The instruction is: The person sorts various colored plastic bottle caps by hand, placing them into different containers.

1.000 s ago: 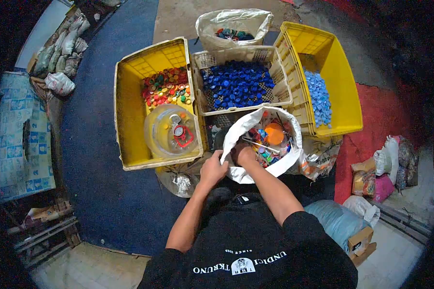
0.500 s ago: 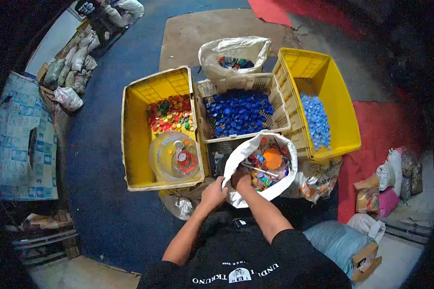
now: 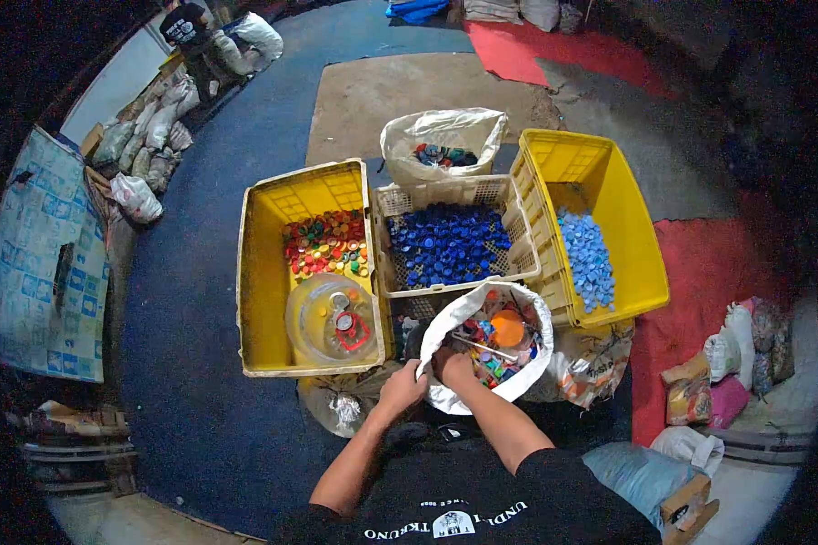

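Observation:
A white sack (image 3: 529,320) full of mixed coloured bottle caps (image 3: 498,350) stands open in front of me. My left hand (image 3: 402,384) grips the sack's near rim and holds it apart. My right hand (image 3: 453,364) reaches down inside the sack among the caps; its fingers are buried, so what they hold is hidden. An orange lid (image 3: 508,329) lies on top of the caps in the sack.
Behind the sack stand a yellow crate (image 3: 260,272) with mixed caps and a clear bowl (image 3: 330,318), a white basket (image 3: 386,202) of dark blue caps, a yellow crate (image 3: 627,227) of light blue caps, and another white bag (image 3: 400,136). Bags lie at the right.
The view has tilted up, so everything sits lower in the picture. My right hand has sunk a little deeper into the sack; my left hand keeps its grip on the rim.

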`<state>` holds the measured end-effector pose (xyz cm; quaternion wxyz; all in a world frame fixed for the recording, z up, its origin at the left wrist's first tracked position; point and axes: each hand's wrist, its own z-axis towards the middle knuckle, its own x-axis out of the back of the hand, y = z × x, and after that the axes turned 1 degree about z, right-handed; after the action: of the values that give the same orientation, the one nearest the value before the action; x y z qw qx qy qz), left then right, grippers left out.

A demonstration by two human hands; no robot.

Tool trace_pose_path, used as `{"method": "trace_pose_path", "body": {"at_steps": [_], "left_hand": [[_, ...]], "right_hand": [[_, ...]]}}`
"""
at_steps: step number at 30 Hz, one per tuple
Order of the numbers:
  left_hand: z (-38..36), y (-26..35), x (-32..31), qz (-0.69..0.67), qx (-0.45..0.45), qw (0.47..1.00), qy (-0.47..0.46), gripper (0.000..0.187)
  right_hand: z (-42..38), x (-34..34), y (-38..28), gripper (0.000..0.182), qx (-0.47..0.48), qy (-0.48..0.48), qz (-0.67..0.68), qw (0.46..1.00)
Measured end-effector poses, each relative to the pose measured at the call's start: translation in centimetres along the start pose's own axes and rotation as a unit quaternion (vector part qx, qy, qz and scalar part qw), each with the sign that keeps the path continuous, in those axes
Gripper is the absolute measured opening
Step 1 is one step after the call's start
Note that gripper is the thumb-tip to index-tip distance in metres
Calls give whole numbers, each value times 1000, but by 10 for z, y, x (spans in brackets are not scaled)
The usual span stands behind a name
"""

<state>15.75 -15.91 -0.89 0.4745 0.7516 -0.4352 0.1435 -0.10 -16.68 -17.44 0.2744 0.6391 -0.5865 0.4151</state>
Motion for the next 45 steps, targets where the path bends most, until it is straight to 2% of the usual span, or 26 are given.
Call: {"method": "trace_pose_path", "body": {"at_steps": [3, 5, 7, 9, 15, 19, 21, 22, 23, 25, 26, 27, 29, 30, 31, 32, 33, 34, 35, 37, 39, 41, 42, 43, 45], "left_hand": [[5, -1, -3, -12, -12, 1000, 7, 45], [2, 9, 3, 29, -11, 1000, -1, 44], [5, 5, 1, 28, -14, 999, -5, 41], [7, 2, -2, 24, -33, 999, 1, 38], [10, 4, -11, 28, -38, 999, 20, 36], [5, 8, -11, 6, -32, 999, 43, 36], [3, 12, -11, -50, -43, 996, 62, 37], [4, 13, -13, -69, -42, 994, 75, 40], [5, 15, -15, -72, -44, 994, 75, 40], [5, 20, -18, -88, -30, 990, 109, 42], [1, 32, -9, -93, 0, 993, 77, 43], [5, 30, -13, -92, -3, 993, 78, 43], [18, 20, -26, -1, -73, 985, 157, 47], [6, 34, -21, 1, -73, 985, 156, 47], [-8, 63, -8, 81, -96, 954, 271, 47], [-11, 85, 1, 158, -118, 903, 381, 47], [-5, 92, 0, 158, -119, 904, 380, 47], [1, 97, -1, 18, -164, 936, 310, 47], [7, 103, -5, -125, -202, 943, 231, 47], [-1, 145, 5, -323, -178, 926, 78, 45], [1, 166, 1, -344, -191, 917, 67, 39], [-9, 195, 10, -396, -213, 889, 89, 32], [-11, 202, 12, -412, -208, 883, 82, 30], [-12, 209, 15, -426, -205, 878, 78, 28], [-13, 212, 20, -407, -181, 892, 74, 28]], "right_hand": [[-5, 10, 4, 30, 40, 12, -34, 999], [20, -16, 1, 28, 31, 38, -43, 998], [12, 8, -11, 28, -8, -17, 45, 999], [6, 15, -11, 31, 26, -20, 54, 998], [10, -16, -16, 36, 3, 79, -28, 996], [-7, 23, -15, 36, 22, 63, -16, 998], [-26, 56, -6, 32, 53, -43, -69, 995], [-25, 55, -2, 23, 51, -2, -39, 998], [-29, 59, 3, 23, 48, -2, -42, 998], [-48, 100, 12, 18, 55, 84, 16, 995], [-58, 117, 18, 23, 44, 115, 114, 986], [-66, 125, 26, 23, 43, 119, 114, 985], [-81, 134, 47, 21, 49, 184, 387, 902], [-75, 118, 60, 20, 41, 212, 407, 888], [-85, 124, 68, 19, 17, 183, 507, 842], [-91, 127, 82, 17, 38, 206, 506, 837], [-95, 130, 92, 16, 58, 228, 504, 831], [-107, 148, 94, 16, 61, 221, 552, 801], [-119, 166, 98, 17, 62, 213, 598, 770], [-115, 166, 111, 18, 69, 247, 585, 770], [-136, 212, 103, 19, 79, 242, 663, 704], [-150, 241, 100, 20, 79, 264, 668, 691], [-157, 253, 103, 21, 5, 208, 695, 688], [-158, 258, 103, 22, 35, 246, 694, 676], [-166, 270, 109, 24, 23, 213, 713, 668]]}}
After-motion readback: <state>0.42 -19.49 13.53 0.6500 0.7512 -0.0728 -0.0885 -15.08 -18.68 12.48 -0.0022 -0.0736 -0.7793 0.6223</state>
